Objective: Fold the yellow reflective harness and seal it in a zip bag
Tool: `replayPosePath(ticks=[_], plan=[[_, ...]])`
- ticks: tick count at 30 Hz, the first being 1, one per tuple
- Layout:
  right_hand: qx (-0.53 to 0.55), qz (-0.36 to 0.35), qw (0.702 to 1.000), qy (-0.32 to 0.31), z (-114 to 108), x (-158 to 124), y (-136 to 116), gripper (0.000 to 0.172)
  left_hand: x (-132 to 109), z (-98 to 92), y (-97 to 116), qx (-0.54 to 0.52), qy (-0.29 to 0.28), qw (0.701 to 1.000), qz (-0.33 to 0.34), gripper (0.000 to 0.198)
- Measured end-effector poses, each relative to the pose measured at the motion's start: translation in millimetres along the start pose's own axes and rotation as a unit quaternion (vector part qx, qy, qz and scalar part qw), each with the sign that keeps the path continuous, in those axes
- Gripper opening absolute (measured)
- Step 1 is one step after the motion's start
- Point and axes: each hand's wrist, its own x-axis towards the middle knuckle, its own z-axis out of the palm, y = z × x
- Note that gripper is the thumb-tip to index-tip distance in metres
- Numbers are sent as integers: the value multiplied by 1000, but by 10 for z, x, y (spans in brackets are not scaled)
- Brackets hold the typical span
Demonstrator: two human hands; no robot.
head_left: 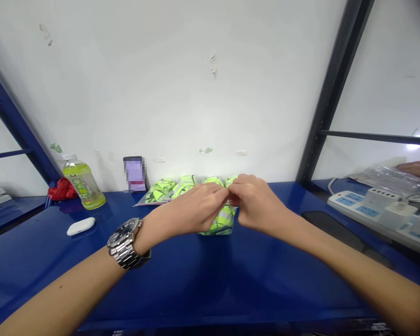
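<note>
Blue shelf surface (203,280) against a white wall (168,93). Left hand (199,207) and right hand (254,203) meet at mid-surface, fingertips pinching the top of a neon-yellow packet (222,223) that stands on the shelf beneath them. More such packets (168,189) lie just behind, by the wall. Far left: green drink bottle (84,182), red cloth (61,190), white earbud case (80,226). Right: power strip (381,212). Watch (126,242) on left wrist.
</note>
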Motion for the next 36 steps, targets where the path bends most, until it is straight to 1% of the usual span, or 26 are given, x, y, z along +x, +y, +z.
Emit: replayPosePath(ticks=[2, 4, 7, 10, 12, 14, 16, 18, 20, 22, 24, 26, 28, 30, 33, 36], plan=[[-26, 13, 999, 42, 55, 0, -28, 19, 12, 26, 7, 3, 13, 1000, -8, 18], [-36, 25, 996, 75, 101, -8, -40, 17, 20, 50, 15, 7, 26, 999, -30, 16], [-32, 45, 994, 98, 136, -28, -37, 16, 25, 78, 35, 10, 28, 998, -58, 14], [-18, 41, 993, 105, 142, -36, -27, 15, 36, 132, 40, 39, 36, 997, -61, 16], [3, 27, 994, 105, 141, -30, -19, 15, 51, 201, 18, 82, 61, 993, -67, 21], [33, 17, 995, 96, 136, -23, -7, 15, 69, 285, -17, 116, 99, 986, -72, 25], [59, 12, 995, 79, 121, -22, 12, 15, 85, 355, -47, 129, 130, 981, -71, 26], [70, 11, 995, 63, 94, -30, 41, 16, 95, 383, -60, 123, 137, 981, -66, 26], [75, 15, 996, 49, 60, -49, 81, 14, 94, 357, -59, 106, 125, 984, -62, 24], [79, 25, 996, 35, 31, -75, 132, 15, 74, 285, -55, 84, 103, 989, -70, 18], [79, 38, 996, 24, 21, -104, 180, 19, 36, 195, -56, 66, 64, 992, -87, 15], [73, 48, 996, 19, 32, -131, 208, 21, -13, 121, -57, 55, 15, 993, -99, 18], [70, 49, 996, 19, 61, -147, 205, 23, -56, 96, -50, 62, -18, 993, -100, 16], [75, 41, 996, 24, 95, -147, 177, 24, -83, 127, -38, 105, -28, 989, -102, 18], [89, 24, 995, 42, 129, -128, 132, 25, -91, 231, -38, 176, -27, 978, -109, 19], [98, 20, 994, 50, 117, -112, 138, 24, -97, 286, -88, 174, 5, 980, -97, 16]])
